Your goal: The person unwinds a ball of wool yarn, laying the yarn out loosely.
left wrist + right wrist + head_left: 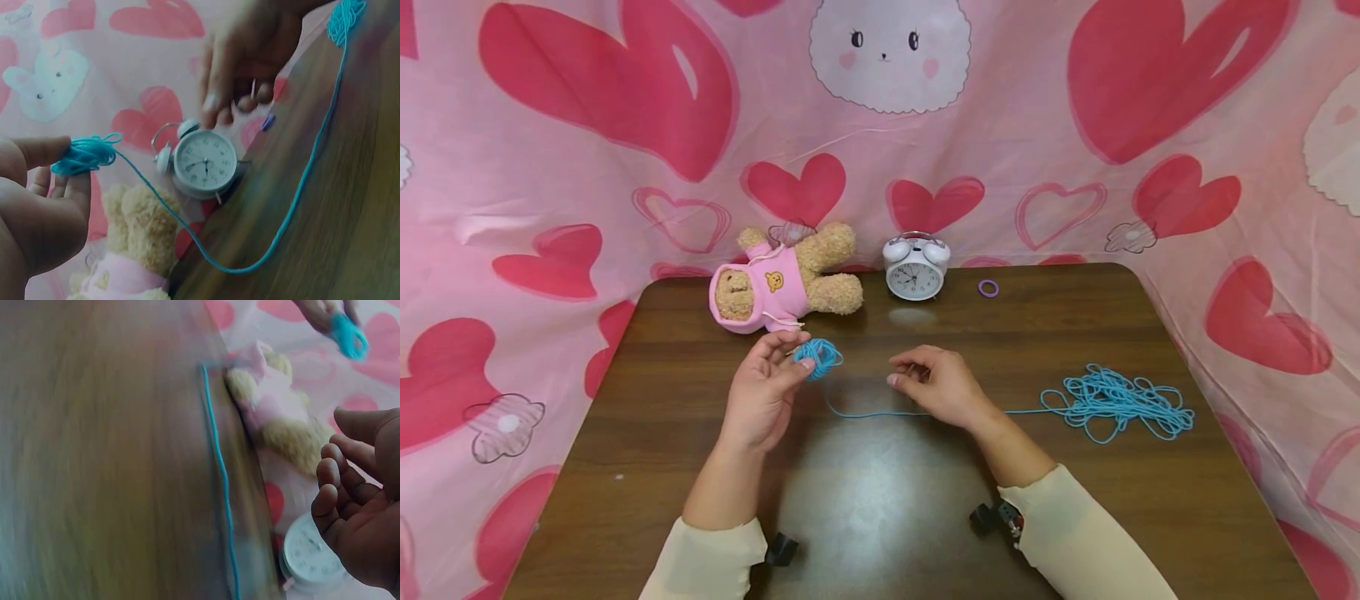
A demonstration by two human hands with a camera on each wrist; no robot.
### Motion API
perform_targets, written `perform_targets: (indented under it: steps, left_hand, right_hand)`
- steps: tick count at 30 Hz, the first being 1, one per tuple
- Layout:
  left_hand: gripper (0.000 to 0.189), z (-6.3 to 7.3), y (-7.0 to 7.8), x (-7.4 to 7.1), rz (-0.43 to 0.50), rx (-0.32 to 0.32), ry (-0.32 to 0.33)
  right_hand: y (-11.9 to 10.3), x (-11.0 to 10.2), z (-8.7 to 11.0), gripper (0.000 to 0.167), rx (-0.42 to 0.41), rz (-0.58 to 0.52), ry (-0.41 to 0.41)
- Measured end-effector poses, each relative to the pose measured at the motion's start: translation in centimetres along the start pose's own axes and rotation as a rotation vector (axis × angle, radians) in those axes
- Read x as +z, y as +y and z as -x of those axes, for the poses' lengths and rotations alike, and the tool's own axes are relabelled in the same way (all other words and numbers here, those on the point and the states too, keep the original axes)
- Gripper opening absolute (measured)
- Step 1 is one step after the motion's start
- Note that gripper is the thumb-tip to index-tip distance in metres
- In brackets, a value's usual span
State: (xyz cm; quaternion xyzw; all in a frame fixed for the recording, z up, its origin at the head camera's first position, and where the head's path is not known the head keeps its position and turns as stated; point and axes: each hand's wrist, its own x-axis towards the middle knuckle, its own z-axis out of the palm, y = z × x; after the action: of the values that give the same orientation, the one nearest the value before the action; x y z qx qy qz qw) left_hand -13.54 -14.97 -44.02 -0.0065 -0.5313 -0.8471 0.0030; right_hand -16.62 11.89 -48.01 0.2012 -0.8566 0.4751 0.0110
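A small wound bundle of blue cord (pixel 820 358) is pinched between the thumb and fingers of my left hand (pixel 763 392), raised over the table. From it a single strand (pixel 287 219) droops and runs right across the tabletop to a loose heap of the same cord (pixel 1116 404). My right hand (pixel 942 385) hovers above that strand, its fingers loosely bent and nothing between them. In the right wrist view the right hand (pixel 362 506) shows its thumb apart from the fingertips, while the bundle (pixel 349 337) sits in the left hand at top right.
Behind the left hand a teddy bear in a pink hoodie (pixel 782 279) lies on its back along the far edge. A white twin-bell alarm clock (pixel 915 267) and a purple ring (pixel 988 288) are to its right. Heart-patterned cloth (pixel 1000 125) hangs behind the brown table (pixel 865 517).
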Motion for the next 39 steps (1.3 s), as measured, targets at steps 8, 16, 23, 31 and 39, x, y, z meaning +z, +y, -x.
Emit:
perform_targets:
  steps: [8, 16, 23, 31, 39]
  left_hand:
    - [0.035, -0.2, -0.7, 1.7, 0.01, -0.012, -0.02]
    - [0.033, -0.3, -1.4, 2.0, 0.013, -0.004, -0.034]
    - [0.032, -0.3, -1.6, 2.0, 0.02, -0.005, -0.031]
    - [0.035, -0.2, -1.5, 1.0, 0.003, -0.025, 0.016]
    - [0.036, 0.2, -1.6, -0.3, -0.04, -0.049, 0.038]
  right_hand:
    - [-1.2, 3.6, -0.8, 0.033, -0.113, -0.056, -0.038]
    - [-2.0, 5.1, -0.9, 0.025, -0.113, -0.078, -0.047]
    - [-2.0, 5.1, -0.8, 0.013, -0.129, -0.054, -0.018]
    - [-1.6, 3.8, -0.4, 0.012, -0.086, -0.03, -0.02]
    - [-0.9, 1.4, 0.0, 0.009, -0.061, 0.031, 0.008]
